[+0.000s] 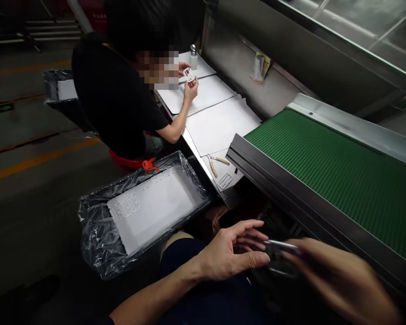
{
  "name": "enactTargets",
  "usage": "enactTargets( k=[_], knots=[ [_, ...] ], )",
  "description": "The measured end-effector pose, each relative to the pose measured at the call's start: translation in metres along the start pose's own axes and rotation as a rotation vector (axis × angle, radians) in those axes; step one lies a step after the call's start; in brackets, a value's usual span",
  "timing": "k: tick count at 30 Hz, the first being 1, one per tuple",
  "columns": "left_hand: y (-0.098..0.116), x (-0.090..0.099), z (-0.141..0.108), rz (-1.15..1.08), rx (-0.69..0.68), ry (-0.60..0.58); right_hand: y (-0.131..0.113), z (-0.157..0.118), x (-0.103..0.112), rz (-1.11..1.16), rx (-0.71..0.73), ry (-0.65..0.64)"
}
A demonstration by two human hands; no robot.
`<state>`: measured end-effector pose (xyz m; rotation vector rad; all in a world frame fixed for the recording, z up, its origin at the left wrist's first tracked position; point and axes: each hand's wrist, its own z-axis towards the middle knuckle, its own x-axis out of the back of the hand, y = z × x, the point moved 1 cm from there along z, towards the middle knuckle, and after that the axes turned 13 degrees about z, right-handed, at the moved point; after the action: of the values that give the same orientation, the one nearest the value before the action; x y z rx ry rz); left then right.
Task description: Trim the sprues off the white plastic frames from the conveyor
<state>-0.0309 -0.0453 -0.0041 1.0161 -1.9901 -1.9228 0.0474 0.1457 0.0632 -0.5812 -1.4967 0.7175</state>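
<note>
My right hand [338, 271], smeared by motion, grips a small thin frame-shaped part [282, 244] with a pale edge, held over my lap. Blur hides the part's details. My left hand [235, 250] is beside it, fingers stretched and thumb apart, the tips close to the part's left edge. Whether they touch it I cannot tell. Left of my hands is a bin lined with black plastic [98, 243]. Inside it lies a white sheet [159, 207], with several flat frame-shaped pieces [125, 207] at its left end.
A green ribbed conveyor belt [338, 180] runs along the right. Nippers [216, 163] and a flat frame-shaped piece [225, 181] lie on the table's near end, beyond white sheets [223, 124]. A seated co-worker [118, 95] holds a white part [189, 75] near a bottle [193, 58].
</note>
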Motion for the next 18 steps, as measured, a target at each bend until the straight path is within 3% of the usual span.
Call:
enactTargets(
  k=[3, 6, 8, 10, 14, 18],
  knots=[
    [-0.013, 0.021, -0.012, 0.106, 0.070, 0.217, 0.007, 0.042, -0.055, 0.237, -0.131, -0.239],
    [-0.041, 0.048, -0.026, 0.120, 0.163, 0.389, 0.020, 0.077, -0.095, 0.332, -0.232, -0.343],
    [-0.057, 0.062, -0.037, 0.118, 0.234, 0.458, 0.039, 0.104, -0.110, 0.306, -0.242, -0.313],
    [-0.067, 0.071, -0.047, 0.118, 0.293, 0.514, 0.066, 0.139, -0.118, 0.204, -0.247, -0.193],
    [-0.073, 0.076, -0.061, 0.086, 0.347, 0.577, 0.124, 0.213, -0.129, -0.173, -0.256, 0.003],
    [-0.075, 0.078, -0.068, 0.030, 0.367, 0.630, 0.162, 0.263, -0.134, -0.397, -0.443, -0.107]
  ],
)
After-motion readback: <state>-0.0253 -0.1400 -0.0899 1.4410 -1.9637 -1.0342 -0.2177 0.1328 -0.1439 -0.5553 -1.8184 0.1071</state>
